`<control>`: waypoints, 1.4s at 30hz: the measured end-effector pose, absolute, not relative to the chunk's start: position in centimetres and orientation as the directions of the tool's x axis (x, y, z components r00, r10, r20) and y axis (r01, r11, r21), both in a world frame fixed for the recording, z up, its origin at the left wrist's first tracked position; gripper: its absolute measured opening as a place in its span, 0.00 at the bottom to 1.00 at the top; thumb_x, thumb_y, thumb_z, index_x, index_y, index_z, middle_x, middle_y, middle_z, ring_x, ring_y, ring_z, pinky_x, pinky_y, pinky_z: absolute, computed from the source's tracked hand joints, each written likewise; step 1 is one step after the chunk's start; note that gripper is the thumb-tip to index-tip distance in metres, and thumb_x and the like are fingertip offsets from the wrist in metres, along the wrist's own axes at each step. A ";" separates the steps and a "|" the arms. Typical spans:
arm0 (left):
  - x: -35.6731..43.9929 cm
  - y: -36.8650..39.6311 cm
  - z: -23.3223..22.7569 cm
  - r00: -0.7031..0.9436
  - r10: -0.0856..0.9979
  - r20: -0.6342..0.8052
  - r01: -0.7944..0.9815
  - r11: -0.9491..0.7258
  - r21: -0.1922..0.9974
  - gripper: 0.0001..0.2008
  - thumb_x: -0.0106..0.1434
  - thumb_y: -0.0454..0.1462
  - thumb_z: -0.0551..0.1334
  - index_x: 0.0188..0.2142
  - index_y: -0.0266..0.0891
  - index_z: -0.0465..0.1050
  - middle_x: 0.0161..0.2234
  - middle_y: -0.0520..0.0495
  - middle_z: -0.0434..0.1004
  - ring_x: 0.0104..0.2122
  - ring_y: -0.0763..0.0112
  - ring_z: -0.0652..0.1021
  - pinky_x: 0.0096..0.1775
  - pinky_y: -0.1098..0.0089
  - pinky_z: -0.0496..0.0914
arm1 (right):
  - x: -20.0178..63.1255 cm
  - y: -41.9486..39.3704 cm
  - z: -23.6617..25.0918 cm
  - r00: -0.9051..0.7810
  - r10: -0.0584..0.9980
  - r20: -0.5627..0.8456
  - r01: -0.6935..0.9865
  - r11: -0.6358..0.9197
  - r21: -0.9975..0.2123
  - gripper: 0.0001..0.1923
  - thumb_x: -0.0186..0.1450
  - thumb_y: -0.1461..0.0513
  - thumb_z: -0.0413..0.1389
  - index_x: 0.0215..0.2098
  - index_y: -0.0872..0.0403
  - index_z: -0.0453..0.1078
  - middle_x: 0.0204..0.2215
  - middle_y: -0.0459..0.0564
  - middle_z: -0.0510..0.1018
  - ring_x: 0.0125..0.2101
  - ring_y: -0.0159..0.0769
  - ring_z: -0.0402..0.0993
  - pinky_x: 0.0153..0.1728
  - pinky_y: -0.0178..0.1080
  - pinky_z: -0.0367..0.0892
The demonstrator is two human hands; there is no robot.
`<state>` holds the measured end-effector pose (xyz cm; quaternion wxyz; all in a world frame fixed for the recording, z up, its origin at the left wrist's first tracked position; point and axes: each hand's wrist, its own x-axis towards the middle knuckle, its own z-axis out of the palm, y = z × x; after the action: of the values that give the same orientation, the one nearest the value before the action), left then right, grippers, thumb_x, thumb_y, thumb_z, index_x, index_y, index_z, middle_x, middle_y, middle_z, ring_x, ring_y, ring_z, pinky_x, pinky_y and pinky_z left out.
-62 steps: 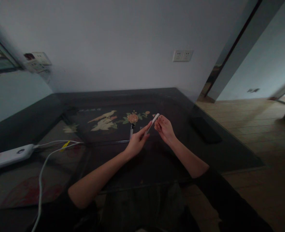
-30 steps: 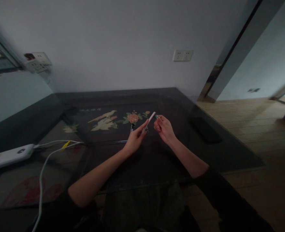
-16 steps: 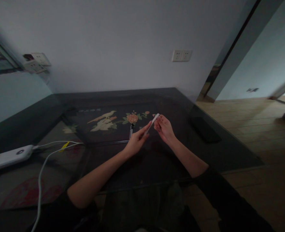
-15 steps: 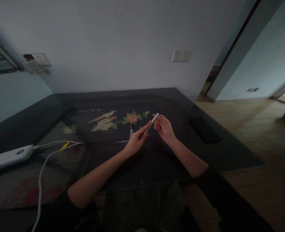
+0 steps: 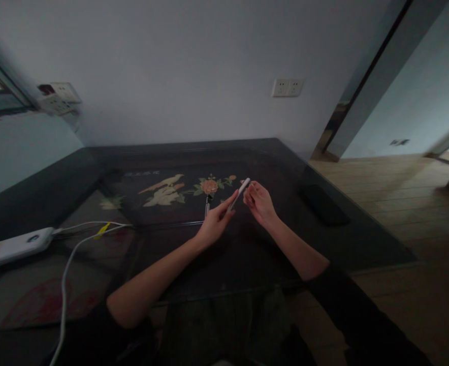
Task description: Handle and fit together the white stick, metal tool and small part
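Observation:
My left hand [image 5: 214,223] is closed around a slim, flat, pale object [image 5: 241,190], seen nearly edge-on and tilted up to the right; its exact kind is not clear. At its upper end my right hand [image 5: 260,202] has its fingers curled and pinched together against the object's right side. Whatever lies between those fingertips is hidden. Just behind my left hand is a small silver-and-black stick-like item [image 5: 208,204], partly covered by the hand. Both hands are above the dark glossy table [image 5: 194,269].
A black, flat rectangular object [image 5: 323,205] lies on the table at right. On the left is a white power strip [image 5: 17,248] with a white cable [image 5: 65,284] and yellow tag [image 5: 102,230]. Wall sockets [image 5: 287,88] sit behind the table; its right edge borders wooden floor.
The right fingers have shifted very slightly at the object's upper end. The left hand keeps its hold, and the things on the table stay where they were.

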<state>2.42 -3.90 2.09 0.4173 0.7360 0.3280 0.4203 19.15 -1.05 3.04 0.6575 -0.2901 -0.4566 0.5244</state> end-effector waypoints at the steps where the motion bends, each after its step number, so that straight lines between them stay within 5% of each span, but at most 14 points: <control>1: 2.5 -4.0 2.1 0.441 0.824 0.355 0.120 -0.446 0.887 0.28 0.67 0.36 0.57 0.66 0.43 0.59 0.48 0.43 0.80 0.45 0.63 0.77 0.48 0.64 0.72 | 19.2 -1.0 3.0 0.034 0.953 0.300 -0.424 0.285 -0.860 0.22 0.54 0.45 0.65 0.32 0.51 0.67 0.13 0.34 0.57 0.15 0.24 0.46 0.18 0.35 0.44; 6: 2.4 -3.8 2.1 0.461 0.807 0.370 0.089 -0.457 0.885 0.28 0.67 0.36 0.57 0.66 0.42 0.60 0.47 0.43 0.80 0.45 0.62 0.78 0.47 0.63 0.72 | 19.2 -1.0 3.0 0.027 0.949 0.313 -0.420 0.295 -0.858 0.21 0.55 0.45 0.65 0.32 0.51 0.67 0.14 0.35 0.57 0.15 0.24 0.47 0.18 0.35 0.44; 14: 2.0 -3.0 1.9 0.401 0.866 0.300 0.171 -0.392 0.904 0.29 0.68 0.36 0.56 0.67 0.40 0.55 0.39 0.45 0.81 0.31 0.70 0.75 0.38 0.69 0.72 | 19.1 -1.2 3.2 0.008 0.953 0.303 -0.431 0.277 -0.859 0.22 0.54 0.45 0.66 0.32 0.51 0.66 0.12 0.34 0.58 0.14 0.24 0.46 0.18 0.35 0.43; 23: 2.4 -3.9 2.2 0.452 0.812 0.369 0.083 -0.450 0.889 0.28 0.67 0.35 0.58 0.66 0.42 0.60 0.52 0.43 0.77 0.50 0.60 0.76 0.51 0.61 0.70 | 19.4 -0.8 2.8 0.036 0.952 0.304 -0.417 0.291 -0.861 0.21 0.55 0.45 0.65 0.33 0.51 0.68 0.14 0.35 0.57 0.15 0.25 0.47 0.19 0.36 0.43; 34: 2.0 -2.9 1.8 0.405 0.852 0.332 0.117 -0.409 0.905 0.28 0.67 0.36 0.58 0.66 0.41 0.58 0.48 0.43 0.79 0.42 0.64 0.78 0.49 0.62 0.72 | 19.2 -1.0 2.8 0.015 0.954 0.299 -0.457 0.273 -0.847 0.21 0.54 0.47 0.66 0.33 0.51 0.66 0.12 0.34 0.59 0.14 0.23 0.46 0.18 0.35 0.42; 42: 2.3 -3.4 1.8 0.436 0.809 0.394 0.083 -0.472 0.878 0.27 0.67 0.35 0.57 0.66 0.43 0.59 0.57 0.43 0.73 0.54 0.59 0.74 0.55 0.58 0.69 | 19.3 -0.9 2.8 0.037 0.951 0.308 -0.424 0.294 -0.857 0.20 0.56 0.47 0.65 0.32 0.52 0.67 0.13 0.34 0.59 0.14 0.24 0.47 0.18 0.35 0.45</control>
<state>2.26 -3.44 1.76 0.4157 0.7384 0.3022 0.4366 19.28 -0.91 2.84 0.6604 -0.2871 -0.4590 0.5204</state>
